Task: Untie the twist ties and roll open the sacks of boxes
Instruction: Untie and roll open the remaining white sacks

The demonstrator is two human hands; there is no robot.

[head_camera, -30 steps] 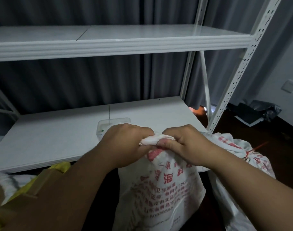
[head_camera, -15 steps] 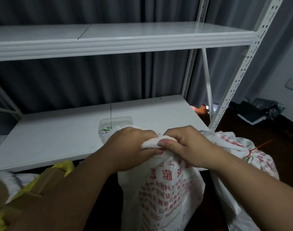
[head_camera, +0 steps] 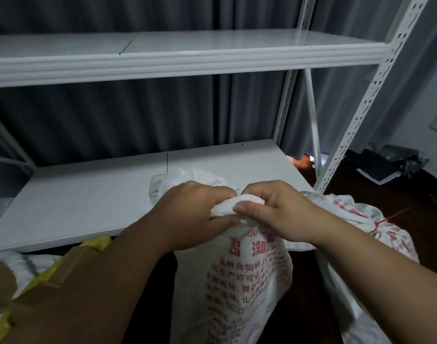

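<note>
White woven sack (head_camera: 239,281) with red print is standing before the shelf (head_camera: 93,202), its bunched top rising to shelf level. Left hand (head_camera: 190,214) and right hand (head_camera: 277,212) are both clenching that rolled rim. White racking is backing onto grey curtain (head_camera: 138,115); a second, red-tied sack (head_camera: 376,234) is lying right.

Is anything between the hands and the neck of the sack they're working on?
No. The left hand and right hand both grip the bunched neck of the white sack directly; nothing visible lies between.
</note>
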